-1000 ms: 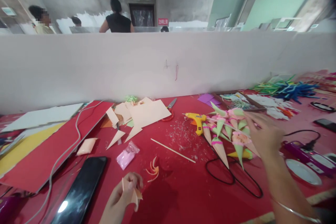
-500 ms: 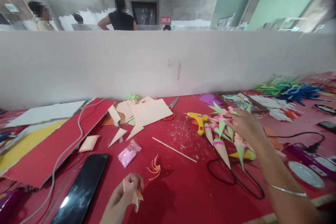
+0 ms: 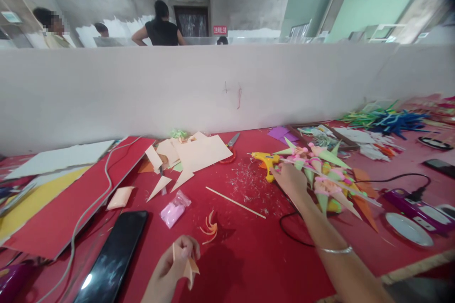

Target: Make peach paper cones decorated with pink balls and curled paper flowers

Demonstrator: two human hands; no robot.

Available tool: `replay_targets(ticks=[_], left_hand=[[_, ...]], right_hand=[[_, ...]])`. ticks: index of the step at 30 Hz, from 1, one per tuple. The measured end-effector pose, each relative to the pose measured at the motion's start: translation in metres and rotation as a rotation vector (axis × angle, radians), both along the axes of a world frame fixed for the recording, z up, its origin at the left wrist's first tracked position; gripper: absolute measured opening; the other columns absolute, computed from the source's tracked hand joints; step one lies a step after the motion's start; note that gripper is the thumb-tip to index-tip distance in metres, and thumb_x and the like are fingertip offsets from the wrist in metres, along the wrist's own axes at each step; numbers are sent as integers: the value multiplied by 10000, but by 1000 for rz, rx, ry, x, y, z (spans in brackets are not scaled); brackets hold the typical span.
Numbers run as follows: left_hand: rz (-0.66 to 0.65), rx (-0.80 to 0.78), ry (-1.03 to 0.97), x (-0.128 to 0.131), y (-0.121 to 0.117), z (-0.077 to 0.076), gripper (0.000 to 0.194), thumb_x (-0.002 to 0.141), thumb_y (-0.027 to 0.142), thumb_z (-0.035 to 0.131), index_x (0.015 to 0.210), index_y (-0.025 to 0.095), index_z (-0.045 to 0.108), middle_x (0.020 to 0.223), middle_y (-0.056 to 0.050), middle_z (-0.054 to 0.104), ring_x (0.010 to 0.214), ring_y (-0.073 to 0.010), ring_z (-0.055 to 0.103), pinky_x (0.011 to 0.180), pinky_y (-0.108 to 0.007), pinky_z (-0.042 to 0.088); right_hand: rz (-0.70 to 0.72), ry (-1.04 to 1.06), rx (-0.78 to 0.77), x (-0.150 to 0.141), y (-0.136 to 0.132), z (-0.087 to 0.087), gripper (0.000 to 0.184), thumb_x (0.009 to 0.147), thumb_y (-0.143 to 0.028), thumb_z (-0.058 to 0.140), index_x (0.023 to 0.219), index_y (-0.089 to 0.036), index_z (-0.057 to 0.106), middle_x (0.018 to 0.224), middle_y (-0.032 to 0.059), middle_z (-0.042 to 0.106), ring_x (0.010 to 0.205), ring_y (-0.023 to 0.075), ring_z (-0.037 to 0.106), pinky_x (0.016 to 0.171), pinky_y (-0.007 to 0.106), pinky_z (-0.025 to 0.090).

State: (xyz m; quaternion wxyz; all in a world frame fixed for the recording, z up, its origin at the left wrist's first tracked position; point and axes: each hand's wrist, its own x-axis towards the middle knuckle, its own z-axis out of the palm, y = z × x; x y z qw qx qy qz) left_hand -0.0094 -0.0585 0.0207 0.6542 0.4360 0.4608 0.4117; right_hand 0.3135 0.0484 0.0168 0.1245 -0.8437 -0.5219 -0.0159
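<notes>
My left hand [image 3: 179,260] is closed at the near edge, pinching a folded peach-coloured paper piece [image 3: 191,272]. On the right, my right hand [image 3: 291,180] has its fingers at the handle of a yellow hot glue gun [image 3: 263,159], which lies on the table; the fingertips are partly hidden. A long translucent stick [image 3: 355,191] slants behind the gun, over a pile of small paper cones [image 3: 329,194] in pink, green and peach. Curled orange strips [image 3: 210,228] lie near my left hand.
Peach sheets [image 3: 204,151] and scissors [image 3: 232,144] lie at the back. A thin stick [image 3: 234,202], pink packet [image 3: 174,209] and black phone [image 3: 113,255] rest on the red table. To the right are a purple power strip [image 3: 415,208] and white dish [image 3: 408,228]. A white partition [image 3: 142,90] stands behind.
My right hand has moved left from the pile of cones to the glue gun, uncovering more of the pile. The left hand still holds the folded paper, and the view has shifted slightly.
</notes>
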Motion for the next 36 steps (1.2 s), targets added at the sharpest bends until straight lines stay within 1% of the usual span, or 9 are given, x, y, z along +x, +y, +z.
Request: replay_targets(ticks=[4, 8, 12, 16, 19, 23, 28, 32, 36], left_hand=[[9, 13, -27, 0, -5, -5, 427, 652, 565, 580, 626, 153, 469, 626, 23, 489, 411, -44, 399, 387, -170, 326], [43, 7, -43, 2, -9, -5, 417, 653, 546, 593, 619, 152, 461, 616, 34, 473, 408, -36, 389, 382, -161, 310], [61, -1, -51, 3, -13, 0, 418, 640, 543, 608, 623, 154, 458, 633, 36, 464, 420, -31, 368, 382, -156, 301], [86, 3, -52, 2, -16, 2, 406, 659, 534, 597, 621, 152, 464, 615, 39, 443, 428, -33, 364, 386, -154, 303], [65, 4, -58, 2, -16, 1, 416, 651, 540, 601, 619, 149, 463, 598, 40, 439, 419, -36, 384, 379, -155, 296], [45, -4, -73, 3, -15, 0, 430, 633, 546, 613, 618, 148, 452, 609, 32, 461, 408, -36, 397, 370, -156, 286], [9, 1, -69, 5, -17, -1, 416, 661, 534, 594, 631, 150, 438, 632, 30, 474, 405, -30, 403, 390, -161, 300], [-39, 17, -75, 3, -16, -1, 423, 666, 549, 580, 630, 150, 446, 633, 30, 469, 407, -32, 409, 389, -164, 312], [-46, 41, -78, 1, -12, 0, 427, 672, 566, 558, 645, 152, 457, 641, 22, 478, 411, -40, 428, 379, -163, 328]], right_hand=[[-21, -15, 2, -9, 14, -7, 387, 730, -438, 513, 930, -118, 598, 948, 163, 587, 822, 259, 593, 667, 333, 426], [-44, 2, 53, -14, 18, -15, 324, 759, -377, 469, 889, -114, 607, 1004, 186, 537, 864, 272, 565, 660, 347, 430], [-24, 43, 125, -11, 22, -20, 276, 747, -321, 473, 864, -99, 587, 966, 185, 543, 951, 283, 516, 750, 357, 409], [45, 94, 173, -10, 23, -18, 265, 737, -319, 487, 866, -96, 548, 921, 164, 571, 977, 274, 505, 802, 337, 388], [97, 125, 204, -16, 18, -13, 301, 765, -289, 452, 984, -84, 480, 957, 165, 581, 945, 258, 535, 766, 318, 402], [218, 158, 210, -35, 8, -8, 374, 817, -284, 399, 1131, -81, 378, 973, 155, 608, 871, 235, 590, 681, 281, 422], [370, 171, 151, -69, -2, -19, 369, 843, -259, 389, 1179, -109, 378, 929, 119, 646, 826, 211, 619, 651, 249, 423], [371, 126, 123, -82, -5, -27, 298, 847, -236, 386, 1097, -96, 465, 992, 153, 618, 921, 236, 581, 765, 305, 401], [350, 81, 98, -80, -7, -26, 287, 835, -271, 417, 1058, -111, 499, 1042, 163, 589, 1020, 269, 516, 869, 388, 337]])
